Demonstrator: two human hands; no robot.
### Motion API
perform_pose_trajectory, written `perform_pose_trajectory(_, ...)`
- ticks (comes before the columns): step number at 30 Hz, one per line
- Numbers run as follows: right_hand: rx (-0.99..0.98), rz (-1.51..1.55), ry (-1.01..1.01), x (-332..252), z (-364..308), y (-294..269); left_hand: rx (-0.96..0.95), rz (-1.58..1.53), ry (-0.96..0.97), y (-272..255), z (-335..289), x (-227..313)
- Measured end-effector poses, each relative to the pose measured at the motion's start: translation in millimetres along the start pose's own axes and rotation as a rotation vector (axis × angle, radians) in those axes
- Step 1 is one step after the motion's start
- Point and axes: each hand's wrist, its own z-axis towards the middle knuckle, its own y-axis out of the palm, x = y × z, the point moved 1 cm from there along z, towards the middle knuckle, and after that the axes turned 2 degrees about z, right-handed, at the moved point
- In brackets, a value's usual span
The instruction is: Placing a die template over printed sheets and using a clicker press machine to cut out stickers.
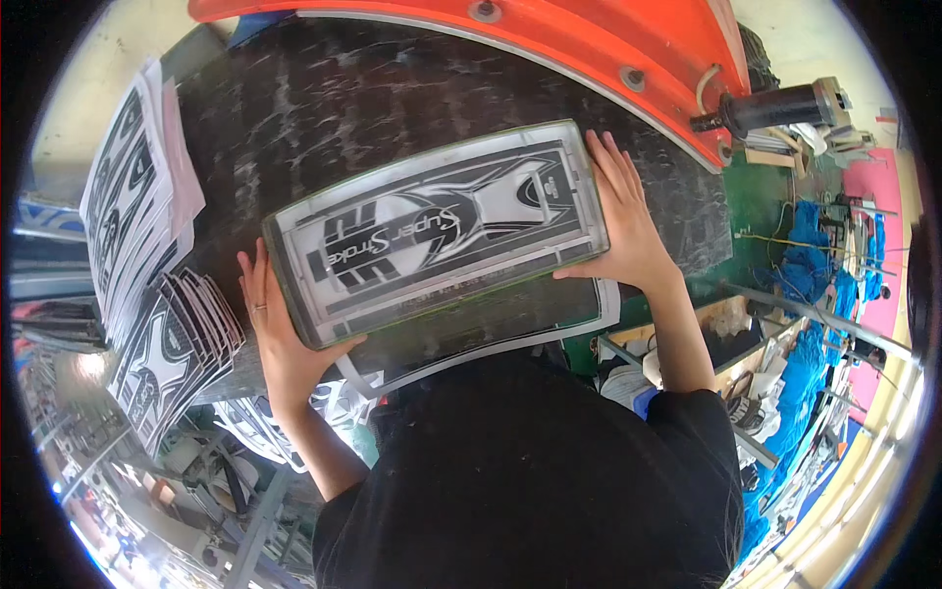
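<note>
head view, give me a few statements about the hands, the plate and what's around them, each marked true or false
1. The left hand and right hand touch opposite ends of the clear plate. True.
2. The fanned printed sheets are right of the plate. False: these sheets are on its left.
3. The orange panel is beyond the plate, at the top of the view. True.
4. The tabletop is plain white. False: the tabletop is dark with lighter streaks.
</note>
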Motion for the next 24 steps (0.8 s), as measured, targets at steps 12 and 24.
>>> perform_pose_trajectory(12,0.056,0.095,-0.059,18,3,-3,0.031,-0.114,-0.017,10,2,3)
perform_pose_trajectory(24,0.053,0.043,-0.053,16,5,0,-0.024,0.241,-0.059,7,-2,5)
